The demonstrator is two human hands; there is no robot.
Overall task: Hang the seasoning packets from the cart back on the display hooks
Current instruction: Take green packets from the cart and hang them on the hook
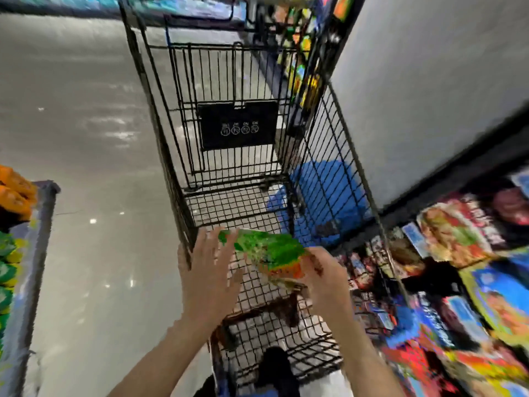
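A black wire shopping cart [177,156] stands in front of me in a shop aisle. Over its near end I hold a bunch of green and orange seasoning packets [269,250]. My right hand [323,279] grips the bunch at its right, orange end. My left hand [211,270] is at the bunch's left side with its fingers spread and straight; the frame is blurred, so contact is unclear. The cart's basket floor looks bare ahead of the packets. Display hooks cannot be made out in the blur.
A rack of colourful hanging packets [463,267] fills the right side, close to the cart. A shelf with orange and green packs [17,230] stands at the left. A blue cloth-like thing [323,202] lies beyond the cart's right wall. Grey shiny floor spreads left.
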